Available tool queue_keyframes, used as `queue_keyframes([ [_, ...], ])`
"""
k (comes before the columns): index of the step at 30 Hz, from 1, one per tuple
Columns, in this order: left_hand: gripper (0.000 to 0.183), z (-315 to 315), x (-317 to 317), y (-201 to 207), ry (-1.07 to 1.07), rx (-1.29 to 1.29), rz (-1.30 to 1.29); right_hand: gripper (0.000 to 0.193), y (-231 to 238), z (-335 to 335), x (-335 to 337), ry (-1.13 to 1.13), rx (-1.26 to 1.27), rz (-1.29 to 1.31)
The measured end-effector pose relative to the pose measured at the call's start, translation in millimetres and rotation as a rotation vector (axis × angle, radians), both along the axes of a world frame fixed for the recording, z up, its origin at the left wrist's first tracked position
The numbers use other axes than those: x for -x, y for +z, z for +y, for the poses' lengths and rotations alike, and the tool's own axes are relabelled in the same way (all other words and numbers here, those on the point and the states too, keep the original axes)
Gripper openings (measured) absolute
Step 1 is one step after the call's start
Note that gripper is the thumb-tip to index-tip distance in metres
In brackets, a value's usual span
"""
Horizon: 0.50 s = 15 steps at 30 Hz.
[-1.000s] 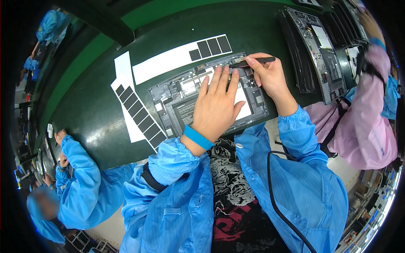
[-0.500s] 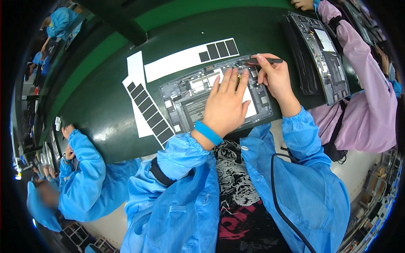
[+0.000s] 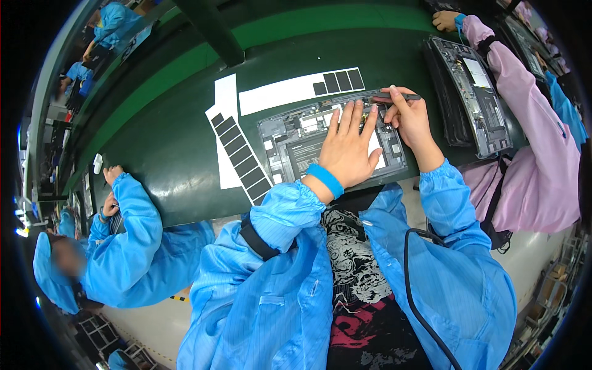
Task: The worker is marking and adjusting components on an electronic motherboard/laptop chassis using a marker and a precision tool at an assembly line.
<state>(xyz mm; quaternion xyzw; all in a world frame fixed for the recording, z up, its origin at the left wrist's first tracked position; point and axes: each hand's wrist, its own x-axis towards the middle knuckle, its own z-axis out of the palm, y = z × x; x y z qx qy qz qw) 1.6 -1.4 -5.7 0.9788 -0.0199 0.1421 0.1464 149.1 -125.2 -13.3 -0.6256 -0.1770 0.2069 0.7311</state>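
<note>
An opened flat electronic device [image 3: 311, 137] is laid on the dark green table [image 3: 172, 135], its inner side turned up, with a dark battery [image 3: 304, 155] exposed on its left part. Its middle is covered by the left hand [image 3: 350, 153], which is spread flat with fingers extended toward the far edge; nothing is seen grasped by it, and whether pressure is applied cannot be told. By the right hand [image 3: 414, 123], black tweezers [image 3: 411, 97] are pinched between thumb and fingers, and their tip is directed at the device's far right corner; whether anything is gripped by the tip cannot be told.

Just beyond the device, a white strip [image 3: 277, 95] is placed, its right end covered with black rectangles. To the left, a second strip [image 3: 240, 157], also lined with black rectangles, is set at a slant, partly over a plain white sheet [image 3: 229, 175]. Well to the right, a similar opened device [image 3: 478, 92] is leaned beside dark panels [image 3: 449, 98]. Farther out, a pink sleeve [image 3: 530, 92] is stretched along the table by one co-worker, and at the left a blue sleeve [image 3: 137, 203] is seen on another.
</note>
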Motion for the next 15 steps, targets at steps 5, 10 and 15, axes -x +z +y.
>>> queue_keyframes([
  [5,0.070,21.2,5.7,7.1,-0.002,-0.008,0.008,0.035,-2.0,3.3,-3.1,0.018,-0.107,0.083],
  [10,0.046,77.1,25.1,21.4,0.042,-0.123,0.000,0.035,-1.4,-2.7,-5.6,0.010,-0.116,0.111],
  [15,0.046,106.7,19.4,28.8,-0.068,-0.154,0.129,0.035,-0.1,-2.0,-4.4,0.006,-0.105,0.131],
])
